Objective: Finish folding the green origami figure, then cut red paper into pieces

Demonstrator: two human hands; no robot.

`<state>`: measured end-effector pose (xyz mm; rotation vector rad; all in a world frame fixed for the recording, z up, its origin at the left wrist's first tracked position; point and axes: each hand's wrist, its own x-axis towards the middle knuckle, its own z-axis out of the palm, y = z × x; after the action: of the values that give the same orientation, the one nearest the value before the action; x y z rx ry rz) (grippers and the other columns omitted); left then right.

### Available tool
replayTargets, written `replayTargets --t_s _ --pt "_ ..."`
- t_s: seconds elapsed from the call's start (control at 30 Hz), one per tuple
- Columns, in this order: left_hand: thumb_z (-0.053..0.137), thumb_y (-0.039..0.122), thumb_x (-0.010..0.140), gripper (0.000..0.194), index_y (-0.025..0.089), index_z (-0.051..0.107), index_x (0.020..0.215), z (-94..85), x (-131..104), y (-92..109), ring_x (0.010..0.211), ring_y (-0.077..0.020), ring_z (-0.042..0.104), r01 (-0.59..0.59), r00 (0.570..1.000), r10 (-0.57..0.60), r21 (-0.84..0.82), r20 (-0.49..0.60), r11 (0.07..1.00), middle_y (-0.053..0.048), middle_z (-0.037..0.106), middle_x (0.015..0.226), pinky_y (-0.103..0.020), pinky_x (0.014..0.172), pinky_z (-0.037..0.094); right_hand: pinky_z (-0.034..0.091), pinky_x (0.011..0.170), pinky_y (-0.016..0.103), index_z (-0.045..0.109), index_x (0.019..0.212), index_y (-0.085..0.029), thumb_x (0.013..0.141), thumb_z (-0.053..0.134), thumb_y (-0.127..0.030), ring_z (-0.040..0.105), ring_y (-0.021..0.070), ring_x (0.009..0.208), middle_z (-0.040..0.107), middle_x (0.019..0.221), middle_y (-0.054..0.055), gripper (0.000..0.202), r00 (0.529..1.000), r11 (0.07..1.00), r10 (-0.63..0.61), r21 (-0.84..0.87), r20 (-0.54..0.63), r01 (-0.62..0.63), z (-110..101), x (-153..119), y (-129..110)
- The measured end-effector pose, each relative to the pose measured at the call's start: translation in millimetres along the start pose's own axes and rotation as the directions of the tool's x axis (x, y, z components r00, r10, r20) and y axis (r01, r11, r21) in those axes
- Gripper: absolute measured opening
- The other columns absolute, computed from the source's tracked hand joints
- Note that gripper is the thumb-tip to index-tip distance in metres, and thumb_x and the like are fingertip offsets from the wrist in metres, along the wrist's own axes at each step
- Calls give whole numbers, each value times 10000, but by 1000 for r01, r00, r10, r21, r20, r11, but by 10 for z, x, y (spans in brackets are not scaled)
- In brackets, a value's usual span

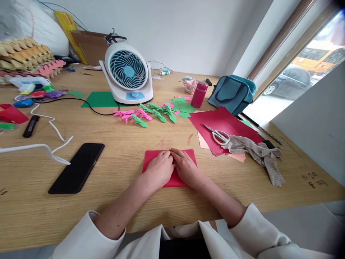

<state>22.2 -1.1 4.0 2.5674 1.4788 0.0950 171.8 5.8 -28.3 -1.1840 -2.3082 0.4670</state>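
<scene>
A red sheet of paper (191, 155) lies flat on the wooden table in front of me, apparently folded. Both hands are on it, side by side. My left hand (161, 168) bends its fingers closed at the middle of the paper's far edge. Beside it, my right hand (186, 169) points its fingers in to the same spot, and the fingertips of both hands meet there. The fingers of each hand are held together against the paper. My thumbs and the paper under my palms are mostly hidden.
Right of the hands, scissors (219, 135) and a grey cloth (254, 149) lie by red sheets (237, 126). A black phone (77, 168) is left. Beyond stand a fan (129, 73), green and pink paper pieces (159, 111), a red bottle (199, 95) and a teal bag (233, 93).
</scene>
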Motion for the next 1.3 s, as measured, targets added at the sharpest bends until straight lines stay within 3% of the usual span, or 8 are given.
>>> replayTargets --t_s 0.17,0.3,0.5,0.9,1.13,1.3 --pt "423 222 961 454 57 479 1380 71 -69 54 1366 -310 439 84 996 -83 -50 30 995 -214 487 1441 -448 1123 372 343 1184 464 451 1419 -31 815 420 -19 381 278 1422 437 1495 230 605 999 995 -39 -92 6 39 127 -85 65" --pt "391 237 971 538 41 355 1470 86 -115 101 1463 -311 290 160 983 -151 -84 103 984 -213 327 1564 -461 1184 294 344 1190 480 424 1438 3 802 412 -22 350 279 1442 431 1498 239 637 994 983 -110 -145 5 109 118 -110 75" --pt "339 210 955 588 37 273 1513 132 -156 155 1497 -277 197 199 971 -196 -5 138 980 -184 228 1609 -480 1204 239 334 1203 447 429 1416 70 840 390 -44 369 285 1432 441 1488 245 588 988 959 -154 -240 4 151 119 -118 60" --pt "328 222 923 630 39 264 1523 267 -221 164 1505 -265 174 157 985 -164 114 53 981 -156 222 1605 -500 1202 225 327 1198 449 367 1466 33 876 379 -75 310 255 1464 374 1535 220 600 994 966 -99 -235 42 106 151 -131 47" --pt "307 232 925 629 63 257 1529 310 -235 128 1508 -252 164 153 987 -158 103 42 983 -123 211 1614 -525 1206 200 188 1225 474 321 1517 -86 932 367 -156 275 229 1479 307 1590 102 591 993 969 41 -248 112 -12 60 -156 -14" --pt "316 232 921 651 84 206 1546 361 -245 112 1511 -243 156 157 987 -158 89 5 984 -100 188 1622 -520 1210 197 194 1222 445 295 1523 -55 946 377 -183 247 239 1489 268 1600 126 598 990 964 59 -264 126 -24 62 -154 -23"
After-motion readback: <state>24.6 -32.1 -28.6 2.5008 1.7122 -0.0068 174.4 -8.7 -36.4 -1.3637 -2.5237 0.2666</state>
